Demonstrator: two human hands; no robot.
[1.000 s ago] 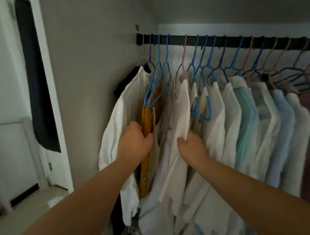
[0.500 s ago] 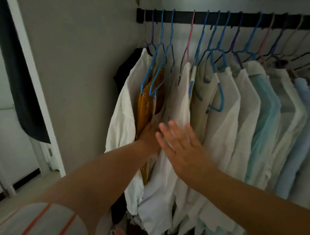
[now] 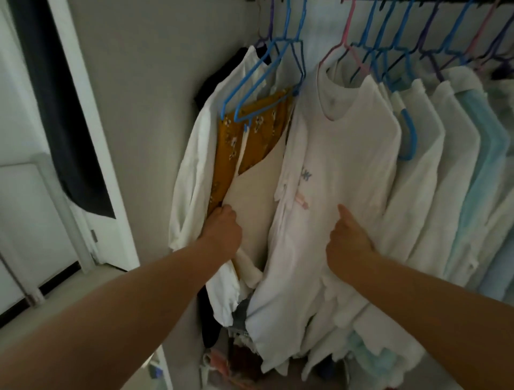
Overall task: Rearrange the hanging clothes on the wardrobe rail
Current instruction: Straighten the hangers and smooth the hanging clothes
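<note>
Clothes hang packed along the rail, which shows only at the top edge. Left hand reaches forward with the arm extended, fingers buried between the white shirt at the far left and the beige garment; whether that grip is clenched on cloth cannot be told. Mustard floral garment hangs just behind, on blue hangers. Right hand is also extended, thumb raised against the front of the white T-shirt, fingers hidden behind its right edge, grasping the fabric. This T-shirt hangs on a pink hanger. More white shirts and a pale turquoise shirt follow to the right.
</note>
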